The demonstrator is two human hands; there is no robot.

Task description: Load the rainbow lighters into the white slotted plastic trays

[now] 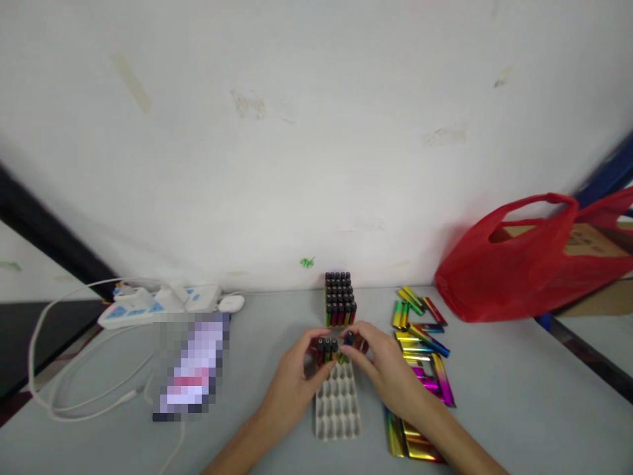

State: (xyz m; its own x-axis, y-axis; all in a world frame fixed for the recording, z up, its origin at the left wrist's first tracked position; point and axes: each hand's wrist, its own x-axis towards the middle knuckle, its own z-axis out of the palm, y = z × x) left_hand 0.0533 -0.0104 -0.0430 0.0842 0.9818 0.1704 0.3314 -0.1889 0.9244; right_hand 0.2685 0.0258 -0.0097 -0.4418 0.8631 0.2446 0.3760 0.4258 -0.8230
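A pale moulded tray [339, 412] with rows of small hollows lies between my hands. At its far end several slim tubes [327, 349] stand upright, with black tops and shiny coloured bodies. My left hand [302, 369] is curled around the left side of these tubes, thumb in front and fingers behind. My right hand [378, 356] pinches one more black-topped tube [349, 338] between thumb and fingers, at the row's right end. Whether that tube's lower end rests in the tray is hidden. Just behind stands a tight block of similar black-topped tubes [340, 297].
Loose shiny multicoloured tubes [425, 340] lie scattered right of the tray, partly under my right forearm. A red bag [514, 277] holding a cardboard box stands at the back right. On the left are a power strip [163, 300], white cables and a blurred phone [192, 366].
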